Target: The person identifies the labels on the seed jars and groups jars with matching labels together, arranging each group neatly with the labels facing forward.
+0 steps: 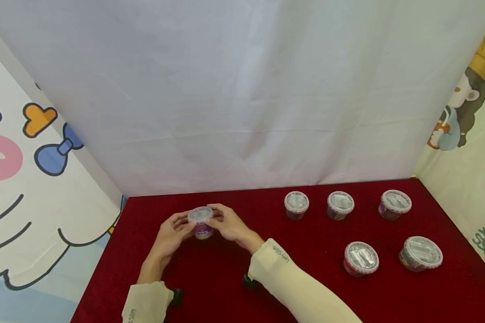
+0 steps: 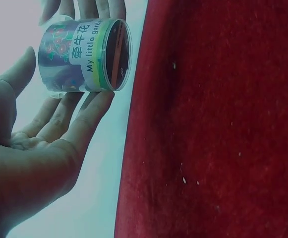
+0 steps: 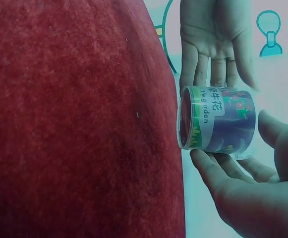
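Observation:
A small clear plastic cup with a lid and a purple label reading "My little garden" is held between both hands, above the red cloth. My left hand grips its left side, thumb at the near side and fingers farther back. From the right, my right hand holds it in a similar way. In the left wrist view the cup shows its dark base and green lower band. The right wrist view has the same cup between the fingers of both hands.
On the right of the red table stand several lidded cups: three in a back row, and two nearer, a red one and a wider-looking one. A white curtain hangs behind; printed cloths flank both sides.

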